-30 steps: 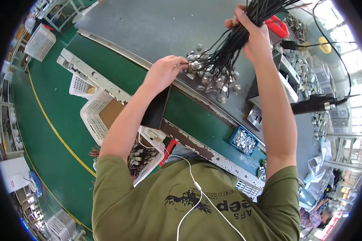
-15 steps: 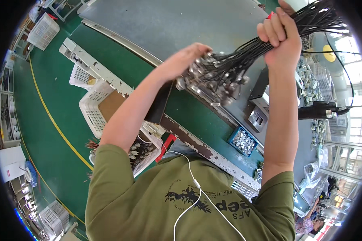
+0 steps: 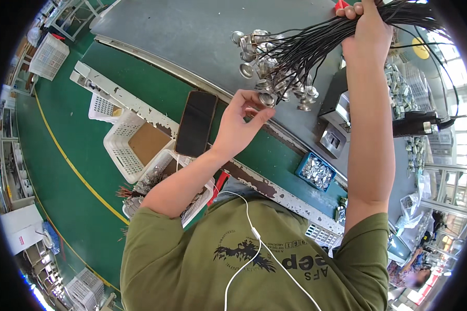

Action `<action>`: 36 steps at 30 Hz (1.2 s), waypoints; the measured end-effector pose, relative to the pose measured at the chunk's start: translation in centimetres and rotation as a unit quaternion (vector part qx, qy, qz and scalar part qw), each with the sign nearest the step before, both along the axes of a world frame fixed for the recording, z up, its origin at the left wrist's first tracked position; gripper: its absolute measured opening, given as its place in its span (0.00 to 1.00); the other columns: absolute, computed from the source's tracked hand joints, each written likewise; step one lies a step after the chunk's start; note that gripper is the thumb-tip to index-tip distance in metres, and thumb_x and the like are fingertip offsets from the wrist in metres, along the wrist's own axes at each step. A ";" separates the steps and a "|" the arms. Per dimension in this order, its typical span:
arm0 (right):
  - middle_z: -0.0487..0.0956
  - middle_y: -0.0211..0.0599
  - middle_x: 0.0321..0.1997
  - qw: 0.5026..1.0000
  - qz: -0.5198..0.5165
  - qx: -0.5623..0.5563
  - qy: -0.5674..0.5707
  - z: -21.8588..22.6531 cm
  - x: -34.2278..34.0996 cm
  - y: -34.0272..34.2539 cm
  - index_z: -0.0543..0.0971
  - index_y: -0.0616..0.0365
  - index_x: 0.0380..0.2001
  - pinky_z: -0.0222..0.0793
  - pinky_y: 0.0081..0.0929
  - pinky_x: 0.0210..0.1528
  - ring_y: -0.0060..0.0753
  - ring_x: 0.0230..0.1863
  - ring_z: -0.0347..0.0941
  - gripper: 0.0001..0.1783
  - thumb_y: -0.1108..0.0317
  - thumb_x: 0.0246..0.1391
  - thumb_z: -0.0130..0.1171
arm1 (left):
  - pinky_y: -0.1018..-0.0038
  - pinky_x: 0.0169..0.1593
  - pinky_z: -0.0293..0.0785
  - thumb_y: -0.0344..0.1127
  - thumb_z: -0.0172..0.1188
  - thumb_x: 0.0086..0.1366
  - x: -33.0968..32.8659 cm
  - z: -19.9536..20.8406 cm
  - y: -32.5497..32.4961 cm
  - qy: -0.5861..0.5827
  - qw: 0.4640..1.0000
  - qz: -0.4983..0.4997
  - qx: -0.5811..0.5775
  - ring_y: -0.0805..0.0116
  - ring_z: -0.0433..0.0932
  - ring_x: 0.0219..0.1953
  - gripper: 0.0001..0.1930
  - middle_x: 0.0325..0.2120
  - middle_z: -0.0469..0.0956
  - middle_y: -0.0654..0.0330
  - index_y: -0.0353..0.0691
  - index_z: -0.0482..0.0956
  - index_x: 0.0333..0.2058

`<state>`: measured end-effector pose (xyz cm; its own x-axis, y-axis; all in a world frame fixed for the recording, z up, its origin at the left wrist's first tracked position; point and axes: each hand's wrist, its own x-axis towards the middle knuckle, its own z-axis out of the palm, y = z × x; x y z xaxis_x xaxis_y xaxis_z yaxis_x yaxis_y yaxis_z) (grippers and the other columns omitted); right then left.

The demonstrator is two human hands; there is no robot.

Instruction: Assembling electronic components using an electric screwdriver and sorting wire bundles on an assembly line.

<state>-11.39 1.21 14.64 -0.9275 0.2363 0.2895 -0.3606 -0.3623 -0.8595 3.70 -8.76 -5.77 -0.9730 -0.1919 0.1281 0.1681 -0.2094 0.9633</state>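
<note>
My right hand (image 3: 369, 32) is closed round a thick bundle of thin black cables (image 3: 319, 41), above the grey worktable at the upper right. From the bundle's left end hang several shiny round metal cup-shaped fittings (image 3: 264, 65), spread over the tabletop. My left hand (image 3: 244, 116) is just below them, its thumb and fingers apart and curved. Its fingertips are beside the lowest fittings; whether they touch one is hard to see. The far ends of the cables run past my right hand toward the upper right.
A phone (image 3: 196, 124) rests by the table's near rail, left of my left forearm. White plastic baskets (image 3: 123, 150) stand below it. A blue bin of small metal parts (image 3: 315, 172), a metal fixture (image 3: 333, 142) and a black power tool (image 3: 415, 124) are to the right.
My left hand has come down and off the fittings, which now hang spread out. The right hand has moved slightly up with the bundle. The phone is now uncovered.
</note>
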 end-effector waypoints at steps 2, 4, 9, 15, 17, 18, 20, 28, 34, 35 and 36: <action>0.63 0.23 0.15 1.000 -0.010 0.007 0.001 -0.1 -0.4 0.0 0.73 0.56 0.29 0.63 0.25 0.22 0.21 0.16 0.60 0.12 0.61 0.57 0.63 | 0.84 0.40 0.71 0.30 0.65 0.62 -0.1 0.1 0.1 -0.025 0.999 0.030 0.016 0.80 0.75 0.33 0.16 0.29 0.76 0.66 0.35 0.72 0.45; 0.64 0.24 0.16 0.998 -0.027 0.016 -0.052 0.0 -0.7 -0.2 0.74 0.57 0.30 0.63 0.24 0.22 0.22 0.16 0.61 0.12 0.61 0.57 0.63 | 0.86 0.39 0.70 0.33 0.66 0.61 -0.2 -0.1 -0.2 -0.083 0.994 0.010 0.077 0.81 0.76 0.32 0.15 0.30 0.77 0.66 0.36 0.74 0.44; 0.67 0.25 0.19 0.996 -0.068 0.059 -0.001 -1.7 -1.6 -0.6 0.74 0.55 0.33 0.62 0.21 0.21 0.20 0.17 0.63 0.11 0.62 0.56 0.63 | 0.80 0.40 0.73 0.39 0.67 0.60 -0.2 -0.2 -0.4 -0.093 0.995 0.033 0.009 0.77 0.78 0.34 0.17 0.32 0.80 0.64 0.36 0.77 0.44; 0.70 0.23 0.24 0.979 -0.105 0.165 0.054 -7.2 -3.6 -0.7 0.73 0.55 0.39 0.61 0.19 0.23 0.16 0.20 0.64 0.11 0.65 0.57 0.62 | 0.75 0.38 0.74 0.41 0.65 0.61 -2.3 0.7 -0.8 -0.116 0.969 0.040 -0.212 0.73 0.78 0.32 0.15 0.31 0.80 0.62 0.37 0.81 0.42; 0.69 0.23 0.24 0.962 -0.141 0.224 0.064 -7.6 -4.4 -0.6 0.73 0.55 0.40 0.61 0.18 0.23 0.16 0.21 0.65 0.10 0.65 0.57 0.61 | 0.76 0.36 0.73 0.40 0.65 0.62 -3.0 0.6 -1.4 -0.147 0.945 0.024 -0.290 0.74 0.78 0.31 0.13 0.30 0.80 0.62 0.37 0.81 0.40; 0.69 0.23 0.24 0.980 -0.091 0.165 0.069 -7.6 -4.6 -0.4 0.73 0.55 0.40 0.62 0.18 0.24 0.16 0.21 0.65 0.11 0.64 0.58 0.62 | 0.76 0.36 0.72 0.39 0.64 0.62 -3.1 0.4 -1.6 -0.101 0.949 0.030 -0.296 0.75 0.77 0.30 0.12 0.29 0.80 0.63 0.37 0.81 0.40; 0.69 0.23 0.24 0.991 -0.044 0.103 0.073 -7.6 -4.7 -0.1 0.74 0.55 0.41 0.62 0.18 0.24 0.16 0.21 0.65 0.11 0.64 0.58 0.62 | 0.76 0.35 0.71 0.38 0.63 0.63 -2.9 0.4 -2.3 -0.054 0.951 0.032 -0.302 0.75 0.75 0.29 0.12 0.28 0.79 0.63 0.37 0.81 0.39; 0.69 0.23 0.22 0.999 -0.008 0.035 0.009 -7.4 -4.8 0.7 0.74 0.53 0.42 0.70 0.21 0.26 0.17 0.21 0.66 0.10 0.64 0.59 0.60 | 0.80 0.35 0.68 0.37 0.60 0.65 -0.8 5.8 -4.9 -0.167 0.967 -0.135 -0.141 0.78 0.70 0.29 0.12 0.25 0.75 0.65 0.37 0.81 0.43; 0.69 0.23 0.21 0.997 -0.007 0.074 0.020 -8.1 -5.3 1.3 0.74 0.53 0.42 0.72 0.24 0.26 0.18 0.20 0.66 0.10 0.64 0.60 0.59 | 0.77 0.45 0.70 0.36 0.58 0.67 -0.1 4.6 -4.8 -0.001 0.980 -0.084 -0.183 0.75 0.74 0.35 0.10 0.32 0.78 0.63 0.38 0.81 0.42; 0.69 0.23 0.21 0.996 -0.013 0.086 0.024 -8.3 -5.3 1.4 0.74 0.53 0.43 0.72 0.23 0.26 0.18 0.20 0.66 0.10 0.64 0.60 0.59 | 0.77 0.46 0.70 0.36 0.56 0.68 -0.1 4.5 -4.4 -0.021 0.986 -0.106 -0.124 0.74 0.75 0.36 0.10 0.32 0.77 0.64 0.37 0.80 0.42; 0.69 0.23 0.21 0.995 -0.018 0.098 0.030 -8.3 -5.2 1.4 0.74 0.53 0.43 0.72 0.23 0.26 0.18 0.20 0.66 0.10 0.63 0.60 0.59 | 0.77 0.48 0.70 0.36 0.54 0.69 -0.1 4.3 -4.3 -0.040 0.989 -0.126 -0.065 0.74 0.75 0.36 0.10 0.31 0.77 0.64 0.37 0.79 0.42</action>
<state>-16.55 2.60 6.35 -0.8991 0.2031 0.3878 -0.4231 -0.1750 -0.8890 3.65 -13.02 -1.48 -0.9958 0.0715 0.0564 0.0484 -0.1084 0.9929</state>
